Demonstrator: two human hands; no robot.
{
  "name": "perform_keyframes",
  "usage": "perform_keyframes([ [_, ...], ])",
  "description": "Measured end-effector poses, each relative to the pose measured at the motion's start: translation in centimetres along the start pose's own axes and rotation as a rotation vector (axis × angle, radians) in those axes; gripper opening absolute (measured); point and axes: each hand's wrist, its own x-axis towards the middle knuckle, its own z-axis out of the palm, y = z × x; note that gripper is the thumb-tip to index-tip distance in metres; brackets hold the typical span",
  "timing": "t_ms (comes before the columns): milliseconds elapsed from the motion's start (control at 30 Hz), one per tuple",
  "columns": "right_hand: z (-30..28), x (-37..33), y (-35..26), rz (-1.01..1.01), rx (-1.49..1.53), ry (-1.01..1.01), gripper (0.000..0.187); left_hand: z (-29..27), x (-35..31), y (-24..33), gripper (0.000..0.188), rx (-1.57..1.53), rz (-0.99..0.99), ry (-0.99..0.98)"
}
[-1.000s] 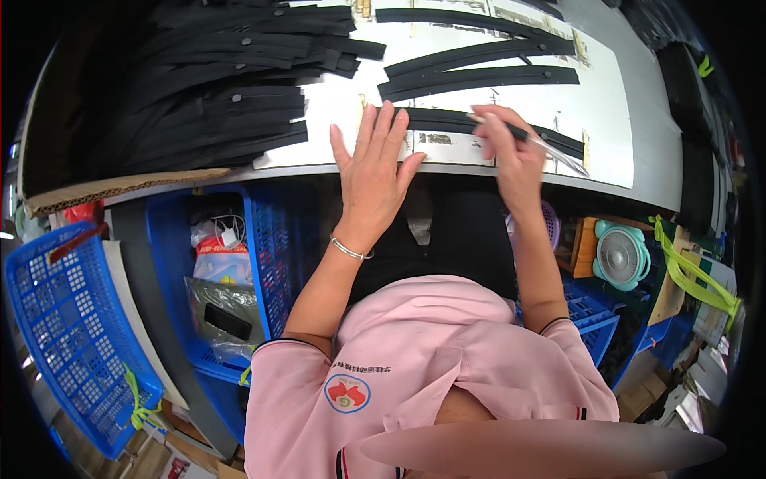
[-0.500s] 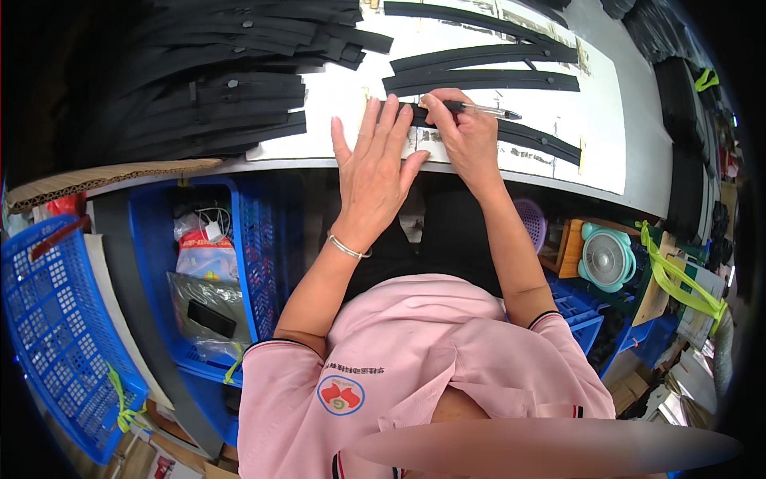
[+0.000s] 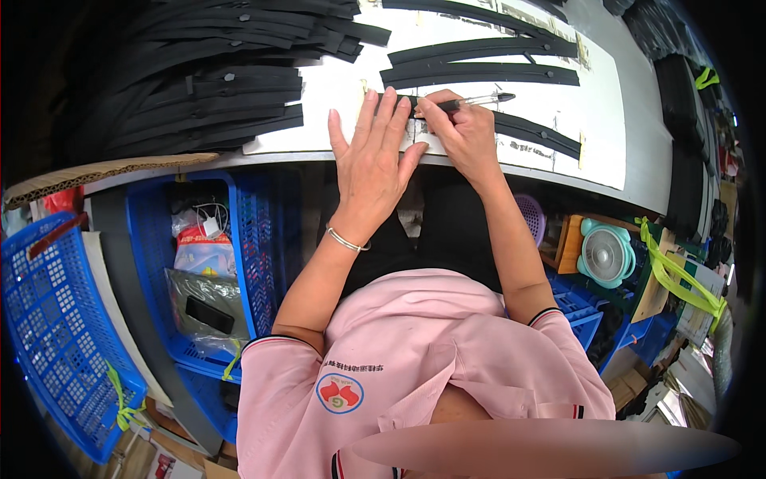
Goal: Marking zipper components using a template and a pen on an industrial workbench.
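My left hand [image 3: 373,164] lies flat with its fingers spread, the fingertips pressing the left end of a black zipper strip [image 3: 538,134] onto a white board [image 3: 327,120]. In my right hand [image 3: 467,136] is a pen [image 3: 479,100] with a clear barrel and black grip, pinched between thumb and fingers. Its tip is close to the strip, just right of my left fingertips; the exact contact is hidden by my fingers. Two more black strips [image 3: 483,76] lie slightly farther away on the board, roughly parallel, with small sliders on them.
A thick pile of black strips [image 3: 231,104] covers the table's left side, beside a cardboard edge [image 3: 112,176]. Below the table are blue crates [image 3: 239,263], one with bags and a phone [image 3: 210,315]. A turquoise fan [image 3: 605,251] stands at right, near black bundles [image 3: 682,144].
The pen's rear end has swung away from me, and my right fingertips have shifted slightly left. My left hand stays pressed on the strip. The whole view has moved a little.
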Motion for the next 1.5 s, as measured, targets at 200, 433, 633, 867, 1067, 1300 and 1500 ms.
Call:
perform_keyframes([
  [200, 0.2, -0.1, 1.0, 0.007, -0.036, -0.011, 0.02, 0.1, 0.2, 0.1, 0.06, 0.001, 0.007, -0.011],
  [433, -3.0, -1.0, -0.4, 0.08, 0.102, 0.106, 0.015, 0.2, 0.1, 0.0, 0.06, 0.018, 0.002, -0.018],
  [633, -8.1, -1.7, 2.0, 0.191, -0.118, 0.335, 0.018, 0.3, 0.1, 0.0, 0.062, 0.041, 0.002, -0.038],
  [867, -7.8, -1.7, 3.2, 0.097, -0.162, 0.305, 0.02, 0.3, 0.0, 0.0, 0.063, 0.045, 0.005, -0.051],
  [1067, -7.8, -1.7, 3.6, 0.107, -0.252, 0.287, 0.02, 0.3, 0.1, 0.1, 0.063, 0.029, 0.001, -0.061],
  [1300, -7.8, -1.7, 4.0, -0.014, -0.364, 0.286, 0.017, 1.3, 1.7, 4.0, 0.056, -0.195, 0.115, 0.022],
  [1500, -7.5, -1.7, 4.1, -0.039, -0.381, 0.291, 0.017, 4.1, 4.1, 6.6, 0.027, -0.386, 0.139, 0.072],
])
